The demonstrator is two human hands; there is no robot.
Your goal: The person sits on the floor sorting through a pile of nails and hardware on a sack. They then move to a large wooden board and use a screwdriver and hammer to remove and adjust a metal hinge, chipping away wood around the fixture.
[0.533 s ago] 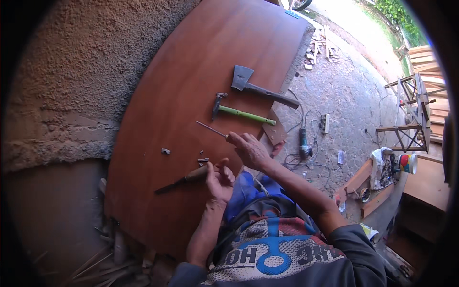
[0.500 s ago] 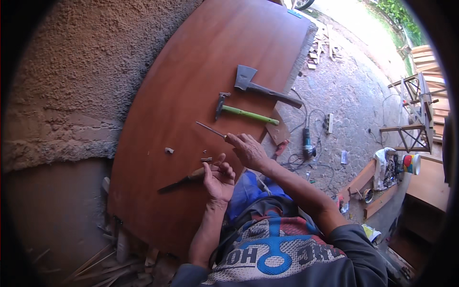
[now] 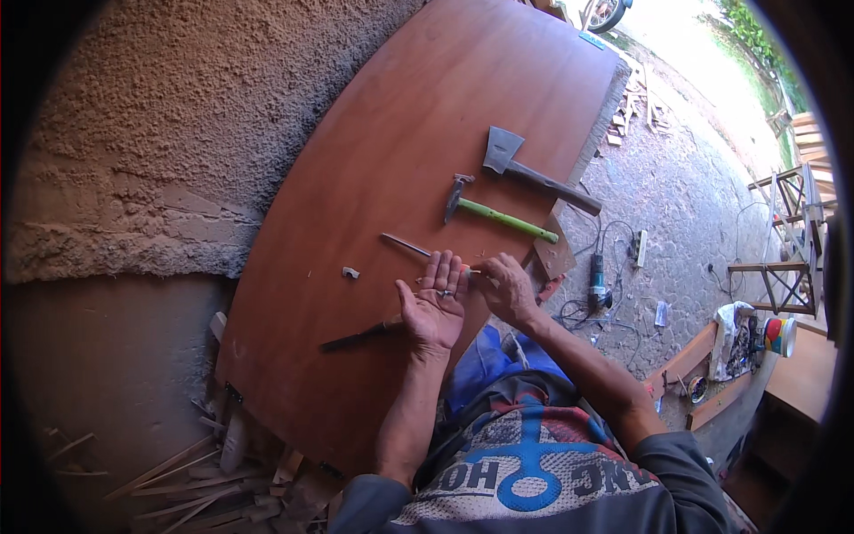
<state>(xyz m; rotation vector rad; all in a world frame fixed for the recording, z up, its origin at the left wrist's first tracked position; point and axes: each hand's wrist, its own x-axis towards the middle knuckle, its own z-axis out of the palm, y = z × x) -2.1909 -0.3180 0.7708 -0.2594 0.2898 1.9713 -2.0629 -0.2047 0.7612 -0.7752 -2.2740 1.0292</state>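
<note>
My left hand [image 3: 433,313] is turned palm up, its fingers stretched out, with a small silvery metal piece [image 3: 445,294] lying across them. Close to its fingertips is my right hand [image 3: 507,289], thumb and fingers pinched together; what they hold is too small to make out. A screwdriver-like tool [image 3: 406,246] lies on the brown wooden panel [image 3: 356,187], its metal shaft pointing left and its handle mostly behind my left fingers. Below my left hand a dark-bladed knife-like tool [image 3: 356,338] rests on the panel, its handle partly covered. A small whitish piece [image 3: 350,273] lies to the left.
Farther up the panel lie a hatchet [image 3: 538,173] and a green-handled hammer [image 3: 498,216]. A rough wall [image 3: 169,133] borders the left. On the floor at right are a corded power tool [image 3: 598,283], a power strip [image 3: 640,249], a paint can [image 3: 779,336] and wood scraps [image 3: 636,111].
My left hand has flattened, palm up, with the metal piece on it. The screwdriver-like tool, earlier in my right hand, lies on the panel. The whole view has shifted.
</note>
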